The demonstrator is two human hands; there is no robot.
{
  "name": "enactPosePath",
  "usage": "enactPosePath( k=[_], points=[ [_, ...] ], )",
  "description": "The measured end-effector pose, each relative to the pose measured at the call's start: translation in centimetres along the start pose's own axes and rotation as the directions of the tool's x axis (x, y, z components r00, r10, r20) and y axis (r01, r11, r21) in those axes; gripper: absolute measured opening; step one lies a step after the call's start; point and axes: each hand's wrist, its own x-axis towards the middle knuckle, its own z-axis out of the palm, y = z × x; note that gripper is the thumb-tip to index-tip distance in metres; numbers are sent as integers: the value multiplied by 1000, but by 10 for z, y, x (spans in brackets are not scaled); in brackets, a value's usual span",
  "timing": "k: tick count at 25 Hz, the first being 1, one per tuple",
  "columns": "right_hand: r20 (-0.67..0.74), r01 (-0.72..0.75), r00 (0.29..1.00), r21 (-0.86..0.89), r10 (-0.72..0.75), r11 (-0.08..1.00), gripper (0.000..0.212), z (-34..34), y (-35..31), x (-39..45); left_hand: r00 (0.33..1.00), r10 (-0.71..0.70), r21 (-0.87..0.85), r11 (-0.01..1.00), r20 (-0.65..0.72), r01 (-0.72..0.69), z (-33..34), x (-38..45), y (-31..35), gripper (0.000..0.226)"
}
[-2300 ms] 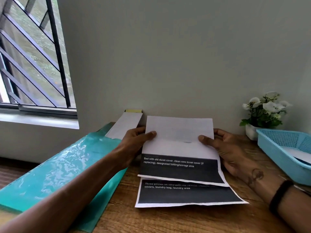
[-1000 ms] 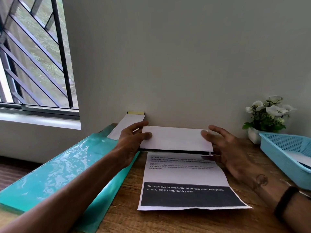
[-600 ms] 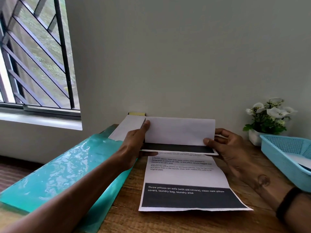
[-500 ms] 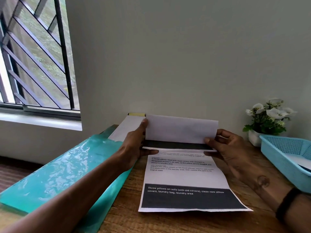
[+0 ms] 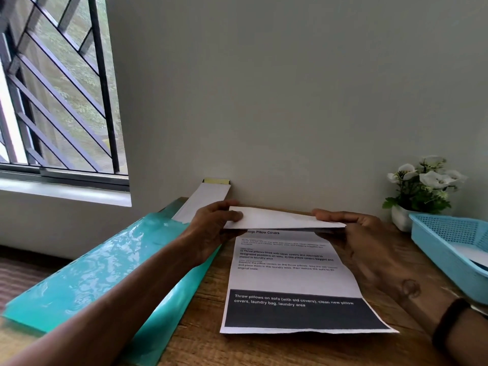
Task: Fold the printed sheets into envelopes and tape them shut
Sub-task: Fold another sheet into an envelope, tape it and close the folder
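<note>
Both hands' fingers pinch flat folded sheet — matte paper.

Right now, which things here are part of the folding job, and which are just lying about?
In use: folded sheet, gripped by left hand and right hand; printed sheet flat beneath.

Lying about: teal folder, blue basket, flower pot, white paper strip.

Two hands, two printed sheets, one teal folder, one blue basket, one flowerpot.
</note>
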Motion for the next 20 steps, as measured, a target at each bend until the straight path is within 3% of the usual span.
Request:
enactPosePath(
  k=[3,5,8,10,14,17,20],
  points=[
    [35,-175,984,273,172,946,27,4,-13,-6,999,53,53,997,-7,-53,-5,5,0,38],
    [28,-160,987,208,157,965,18,2,-14,-6,992,122,126,985,-1,-121,-6,6,-3,41],
    [50,24,999,-62,-21,998,32,2,-8,-11,947,321,319,897,7,-306,-1,2,-7,42],
    [108,186,981,-302,-160,935,24,8,-8,-14,849,526,504,718,61,-481,3,-3,-8,39],
    [148,439,896,-439,-418,784,19,17,-19,-19,539,788,751,155,297,-641,7,-14,-2,38],
    [221,654,712,-553,-666,516,16,26,-29,-32,337,791,764,-236,510,-601,11,-18,-1,35],
    [407,765,491,-624,-770,159,12,33,-26,-44,281,750,730,-366,599,-577,14,-14,-13,22]
  ],
)
